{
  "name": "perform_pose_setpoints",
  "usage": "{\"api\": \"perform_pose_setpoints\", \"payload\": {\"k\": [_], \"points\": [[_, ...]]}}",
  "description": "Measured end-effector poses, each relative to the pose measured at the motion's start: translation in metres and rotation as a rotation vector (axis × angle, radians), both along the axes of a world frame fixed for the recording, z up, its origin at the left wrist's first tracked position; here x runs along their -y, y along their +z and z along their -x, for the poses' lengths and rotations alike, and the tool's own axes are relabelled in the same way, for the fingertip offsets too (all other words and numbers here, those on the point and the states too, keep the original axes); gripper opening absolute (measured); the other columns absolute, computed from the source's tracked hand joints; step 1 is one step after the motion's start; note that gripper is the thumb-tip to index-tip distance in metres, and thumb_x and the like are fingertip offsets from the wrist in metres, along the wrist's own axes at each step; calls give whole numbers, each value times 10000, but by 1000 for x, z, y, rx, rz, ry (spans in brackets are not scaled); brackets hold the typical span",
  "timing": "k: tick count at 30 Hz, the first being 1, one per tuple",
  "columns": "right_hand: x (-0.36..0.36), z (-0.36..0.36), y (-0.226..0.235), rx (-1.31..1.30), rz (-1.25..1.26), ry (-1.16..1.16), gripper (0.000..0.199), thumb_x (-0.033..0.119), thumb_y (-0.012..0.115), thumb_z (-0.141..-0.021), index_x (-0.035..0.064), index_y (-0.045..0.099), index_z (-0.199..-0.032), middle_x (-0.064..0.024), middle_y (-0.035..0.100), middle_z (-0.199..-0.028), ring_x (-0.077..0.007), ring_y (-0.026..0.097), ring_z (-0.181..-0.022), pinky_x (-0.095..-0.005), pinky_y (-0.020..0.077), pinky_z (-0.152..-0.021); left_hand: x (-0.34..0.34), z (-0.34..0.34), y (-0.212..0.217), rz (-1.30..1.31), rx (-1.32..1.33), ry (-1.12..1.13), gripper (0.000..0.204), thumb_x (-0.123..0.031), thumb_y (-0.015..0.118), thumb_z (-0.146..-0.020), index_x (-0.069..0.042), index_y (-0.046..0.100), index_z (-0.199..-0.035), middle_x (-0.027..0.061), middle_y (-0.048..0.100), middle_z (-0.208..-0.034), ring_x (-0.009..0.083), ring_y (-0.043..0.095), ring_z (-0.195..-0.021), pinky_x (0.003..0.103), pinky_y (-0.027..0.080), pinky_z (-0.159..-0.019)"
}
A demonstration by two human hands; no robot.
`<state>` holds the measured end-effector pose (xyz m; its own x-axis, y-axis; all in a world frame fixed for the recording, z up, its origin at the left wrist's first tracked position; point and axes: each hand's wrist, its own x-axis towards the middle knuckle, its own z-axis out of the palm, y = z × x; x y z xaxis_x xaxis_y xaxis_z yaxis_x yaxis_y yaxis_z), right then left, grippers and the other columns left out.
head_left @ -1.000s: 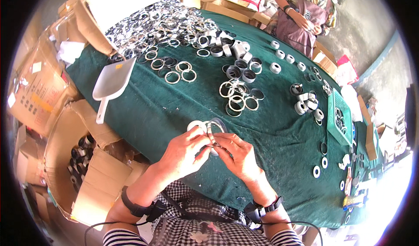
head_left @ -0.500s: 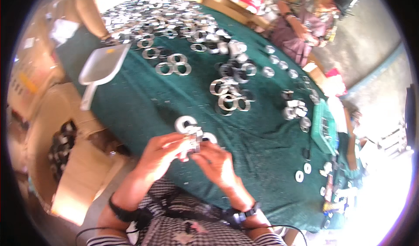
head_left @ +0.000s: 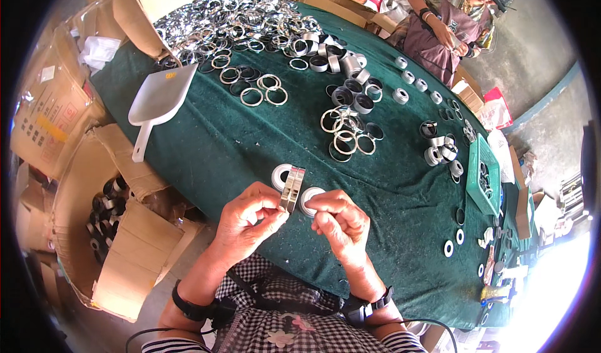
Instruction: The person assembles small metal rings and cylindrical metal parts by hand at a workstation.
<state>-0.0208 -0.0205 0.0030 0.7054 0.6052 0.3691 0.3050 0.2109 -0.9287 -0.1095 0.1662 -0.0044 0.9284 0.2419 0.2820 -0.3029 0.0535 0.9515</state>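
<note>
Upright between the thumb and fingers of my left hand (head_left: 250,221) is a shiny metal ring (head_left: 293,189), seen nearly edge-on; a line round it makes it look like two rings together. My right hand (head_left: 341,224) is just to the right with fingers curled in a pinch, and whatever lies between the tips is hidden. Its fingertips overlap a white ring (head_left: 311,194) on the green cloth (head_left: 238,143). Another white ring (head_left: 278,176) shows behind the metal ring, partly covered by it.
A large heap of metal rings (head_left: 231,21) fills the far left, near a white dustpan (head_left: 161,96). Loose ring clusters (head_left: 347,134) lie mid-table. At right stands a green basket (head_left: 479,184). Lower left, an open cardboard box (head_left: 138,246) contains dark rings. Far right, a co-worker (head_left: 447,33) handles something.
My right hand has drawn away from the metal ring to the right. The left hand keeps the ring, which now stands upright. The whole view has shifted slightly and become sharper.
</note>
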Motion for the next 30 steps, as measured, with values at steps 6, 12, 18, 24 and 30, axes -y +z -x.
{"api": "perform_pose_setpoints", "payload": {"k": [6, 12, 18, 24, 30], "points": [[-35, 4, 5, -395, -150, 68, 208, 77, 737, -892, 15, 669, -1079, 1, 580, -905, -59, 549, -754, -212, 448, -654, -2, -3, 0, -479, 122, 85, 203, 25, 747, -796, -17, 653, -970, 87, 602, -1016, 211, 633, -842, 324, 519, -738], [-33, 4, 0, 144, 38, -113, 131, 67, 790, -825, 73, 718, -935, -1, 604, -869, -64, 521, -685, -233, 406, -551, -8, 1, 4, -14, -35, -53, 242, 60, 588, -892, -5, 627, -1122, 77, 579, -1089, 104, 593, -898, 277, 510, -769], [-32, 3, -7, 370, 174, -156, 173, 43, 809, -788, 68, 712, -930, -7, 615, -884, -84, 574, -730, -249, 463, -585, -6, -1, 20, 281, -207, -102, 317, 6, 613, -911, 21, 602, -1227, 9, 573, -1063, 83, 548, -886, 247, 460, -791], [-32, 2, -7, 108, 55, -93, 125, 43, 769, -836, 52, 693, -935, -29, 634, -903, -102, 579, -755, -250, 474, -609, -2, 1, 15, 310, -113, -107, 360, 59, 614, -885, 14, 593, -1242, 14, 565, -1081, 89, 568, -930, 246, 475, -808], [-30, 9, -8, 81, 121, -86, 112, 79, 737, -882, 38, 669, -960, -21, 678, -886, -69, 554, -677, -237, 467, -587, 7, 3, 12, 405, -159, -26, 288, -17, 590, -924, 0, 590, -1211, 34, 630, -1059, 77, 555, -819, 239, 474, -733]]}}
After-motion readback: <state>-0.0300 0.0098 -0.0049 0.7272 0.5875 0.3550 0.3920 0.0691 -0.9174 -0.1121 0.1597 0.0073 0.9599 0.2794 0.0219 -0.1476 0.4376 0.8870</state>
